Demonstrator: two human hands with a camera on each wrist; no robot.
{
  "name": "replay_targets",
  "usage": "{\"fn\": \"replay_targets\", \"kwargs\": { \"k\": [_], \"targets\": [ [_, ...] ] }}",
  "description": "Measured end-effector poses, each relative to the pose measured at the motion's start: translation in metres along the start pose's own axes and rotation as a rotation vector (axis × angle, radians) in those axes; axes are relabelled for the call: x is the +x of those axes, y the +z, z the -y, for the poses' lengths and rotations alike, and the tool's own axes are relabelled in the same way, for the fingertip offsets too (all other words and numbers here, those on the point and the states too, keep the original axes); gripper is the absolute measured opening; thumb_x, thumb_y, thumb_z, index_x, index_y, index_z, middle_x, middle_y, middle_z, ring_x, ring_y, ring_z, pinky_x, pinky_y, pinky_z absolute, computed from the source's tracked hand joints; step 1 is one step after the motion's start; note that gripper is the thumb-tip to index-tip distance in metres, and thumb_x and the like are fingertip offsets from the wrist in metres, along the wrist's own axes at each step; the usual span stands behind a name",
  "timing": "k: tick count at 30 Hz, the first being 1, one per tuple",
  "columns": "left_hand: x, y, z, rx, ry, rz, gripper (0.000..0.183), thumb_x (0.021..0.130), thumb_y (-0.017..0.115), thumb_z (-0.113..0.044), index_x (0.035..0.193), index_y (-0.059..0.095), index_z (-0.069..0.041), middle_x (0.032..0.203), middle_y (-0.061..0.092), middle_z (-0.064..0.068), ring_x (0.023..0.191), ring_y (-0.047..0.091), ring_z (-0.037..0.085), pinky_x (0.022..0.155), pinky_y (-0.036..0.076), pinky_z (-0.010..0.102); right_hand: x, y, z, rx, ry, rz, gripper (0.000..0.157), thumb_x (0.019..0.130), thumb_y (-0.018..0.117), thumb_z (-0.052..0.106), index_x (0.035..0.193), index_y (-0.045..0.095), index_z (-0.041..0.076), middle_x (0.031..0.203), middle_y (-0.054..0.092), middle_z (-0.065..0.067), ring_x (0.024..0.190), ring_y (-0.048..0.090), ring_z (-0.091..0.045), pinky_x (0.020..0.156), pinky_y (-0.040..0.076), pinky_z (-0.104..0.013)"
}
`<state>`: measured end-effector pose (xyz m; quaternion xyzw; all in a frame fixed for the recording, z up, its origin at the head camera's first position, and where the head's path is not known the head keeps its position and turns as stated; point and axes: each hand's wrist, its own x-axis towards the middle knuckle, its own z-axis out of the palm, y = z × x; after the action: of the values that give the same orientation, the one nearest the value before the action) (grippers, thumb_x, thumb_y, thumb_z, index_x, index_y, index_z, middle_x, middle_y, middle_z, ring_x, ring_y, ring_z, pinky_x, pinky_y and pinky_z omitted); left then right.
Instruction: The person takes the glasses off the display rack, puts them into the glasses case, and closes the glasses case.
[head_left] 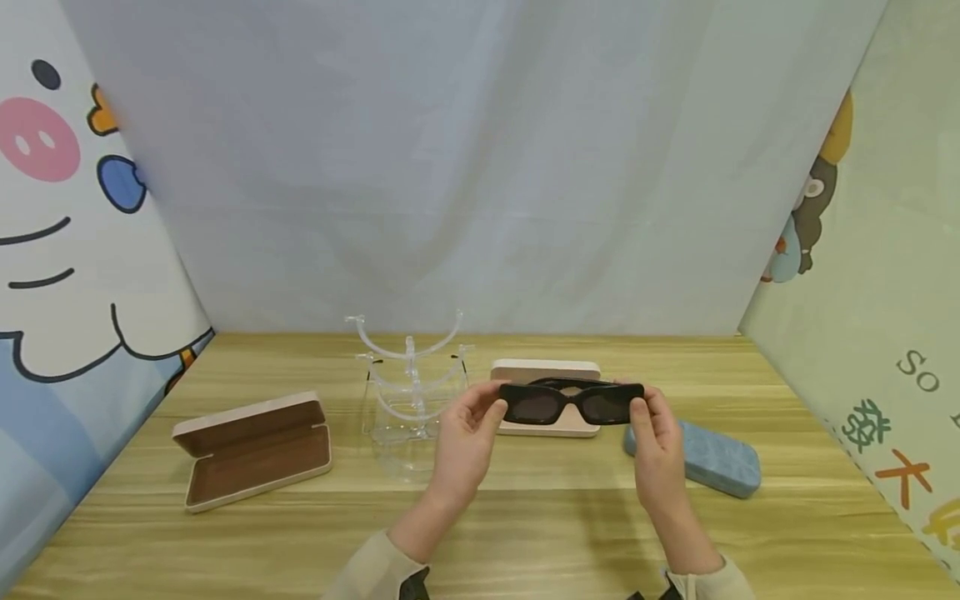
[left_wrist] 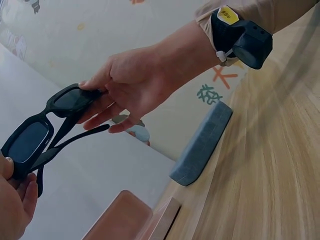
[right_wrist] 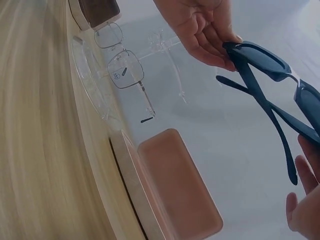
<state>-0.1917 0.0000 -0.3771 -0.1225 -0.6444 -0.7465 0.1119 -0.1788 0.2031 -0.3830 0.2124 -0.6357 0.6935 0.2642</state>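
Note:
Black rectangular sunglasses [head_left: 572,402] are held level above the table by both hands, lenses toward the head camera. My left hand [head_left: 465,442] pinches one end of the frame between thumb and fingers. The other end is pinched the same way by my right hand [head_left: 660,454]. In the right wrist view the temples of the sunglasses [right_wrist: 260,95] stick out behind the lenses and cross each other. Behind the sunglasses an open pale case [head_left: 546,432] with a pinkish lining is partly covered by them.
A clear display stand [head_left: 408,417] left of my hands bears thin-rimmed eyeglasses [right_wrist: 126,69]. Further left lies an open case [head_left: 258,462] with a brown lining. A closed blue case [head_left: 720,460] lies right of my right hand. Curtains and printed cloth enclose the wooden table [head_left: 525,542].

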Motion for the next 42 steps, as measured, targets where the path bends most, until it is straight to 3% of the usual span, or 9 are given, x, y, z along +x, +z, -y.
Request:
{"fn": "replay_targets", "kwargs": {
  "k": [5,13,17,21,28,34,39,42],
  "targets": [
    [0.0,0.001,-0.002,-0.005,-0.015,0.002,0.022,0.088,0.053,0.003,0.109,0.055,0.009,0.112,0.059,0.021,0.103,0.057,0.022,0.087,0.045,0.018,0.001,0.0,0.002,-0.013,-0.018,0.045,0.026,0.098,0.03,0.003,0.111,0.053,-0.002,0.114,0.058,0.003,0.109,0.051,-0.011,0.095,0.037,-0.019],
    [-0.001,0.002,-0.002,0.039,-0.008,0.001,0.021,0.089,0.049,0.006,0.108,0.054,0.008,0.11,0.059,0.02,0.102,0.056,0.021,0.087,0.045,0.018,0.001,-0.001,0.002,-0.038,-0.022,0.087,0.027,0.098,0.03,0.002,0.112,0.053,-0.001,0.116,0.057,0.005,0.113,0.049,-0.01,0.096,0.037,-0.018],
    [-0.001,0.0,-0.001,0.099,0.03,0.006,0.021,0.088,0.052,0.003,0.109,0.057,0.005,0.103,0.061,0.016,0.095,0.055,0.017,0.088,0.042,0.023,0.002,-0.002,0.001,0.024,0.0,0.101,0.027,0.098,0.029,0.003,0.113,0.053,0.002,0.113,0.058,0.004,0.109,0.052,-0.009,0.096,0.039,-0.019],
    [0.0,0.0,-0.001,0.161,0.058,0.013,0.022,0.087,0.055,0.0,0.108,0.06,-0.001,0.097,0.063,0.012,0.091,0.054,0.017,0.085,0.039,0.03,0.003,-0.003,0.0,0.156,-0.028,0.12,0.029,0.098,0.027,-0.001,0.113,0.052,0.001,0.109,0.056,-0.001,0.101,0.056,-0.01,0.093,0.042,-0.02],
    [0.0,0.0,0.001,0.0,-0.007,0.036,0.024,0.09,0.049,0.002,0.113,0.055,0.005,0.114,0.057,0.019,0.104,0.055,0.017,0.09,0.044,0.021,0.002,-0.001,0.0,0.176,-0.029,0.121,0.03,0.097,0.028,-0.002,0.113,0.053,0.001,0.108,0.056,-0.002,0.1,0.057,-0.01,0.09,0.045,-0.021],
    [0.001,0.003,0.005,-0.026,-0.018,0.036,0.022,0.09,0.05,0.001,0.111,0.055,0.005,0.111,0.059,0.019,0.101,0.057,0.016,0.089,0.045,0.021,0.002,-0.005,-0.001,0.123,0.032,0.081,0.027,0.098,0.031,0.002,0.114,0.053,0.0,0.104,0.058,0.0,0.096,0.058,-0.008,0.087,0.047,-0.019],
    [0.002,0.011,0.01,-0.017,-0.024,0.006,0.022,0.089,0.051,0.004,0.11,0.055,0.007,0.11,0.059,0.02,0.102,0.057,0.021,0.087,0.045,0.019,0.003,-0.011,-0.004,0.058,0.15,0.035,0.026,0.098,0.035,0.01,0.115,0.054,0.001,0.102,0.057,0.001,0.087,0.055,-0.006,0.077,0.048,-0.017],
    [0.003,0.017,0.013,-0.026,-0.041,-0.005,0.023,0.089,0.052,0.003,0.111,0.055,0.007,0.111,0.058,0.02,0.103,0.057,0.025,0.088,0.045,0.02,0.004,-0.015,-0.007,0.016,0.235,0.0,0.033,0.098,0.037,0.016,0.121,0.049,-0.005,0.11,0.056,0.005,0.088,0.054,-0.005,0.073,0.047,-0.018]
  ]
}}
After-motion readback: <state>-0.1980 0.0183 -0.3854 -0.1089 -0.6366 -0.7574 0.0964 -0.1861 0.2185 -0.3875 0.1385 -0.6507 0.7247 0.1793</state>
